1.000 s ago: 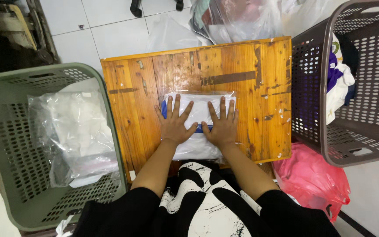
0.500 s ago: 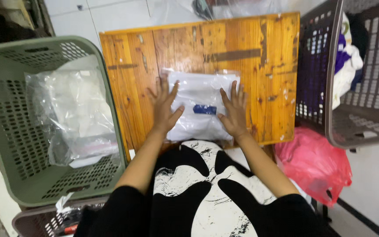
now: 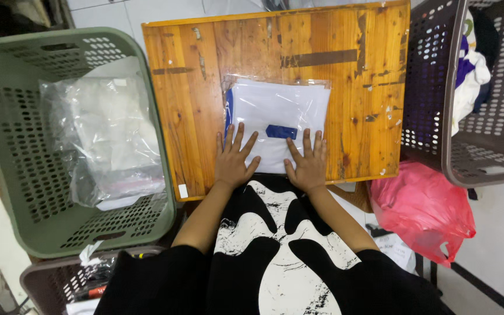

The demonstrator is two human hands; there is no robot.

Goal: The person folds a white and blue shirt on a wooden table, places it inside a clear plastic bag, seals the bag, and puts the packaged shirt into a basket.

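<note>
Clear plastic covered the folded white garment (image 3: 277,125), a flat packet lying in the middle of the frame on the worn wooden table (image 3: 188,87). A small dark blue patch showed on the white cloth near its lower edge, and a strip of blue ran down the packet's left side. My left hand (image 3: 233,160) lay palm down on the lower left corner of the packet, fingers spread wide and flat, gripping nothing. My right hand (image 3: 306,163) lay the same way on the lower right corner, fingers fanned and pressing on the plastic, just below and right of the blue patch. Both hands rested near the table's near edge, with a gap of packet between them. My forearms ran down toward the bottom of the frame, over my black shirt with its white print.

At the left of the frame stood a green plastic basket (image 3: 7,146) with perforated walls, just beside the table's left edge. Inside it lay more clear bagged packets (image 3: 103,137) of pale cloth. At the upper right a grey-brown perforated basket (image 3: 485,151) stood against the table's right edge, holding loose white and purple clothes (image 3: 471,73). Below it, at the lower right, sat a pink plastic bag (image 3: 424,210) on the floor. Another dark basket (image 3: 53,283) showed partly at the lower left.
</note>
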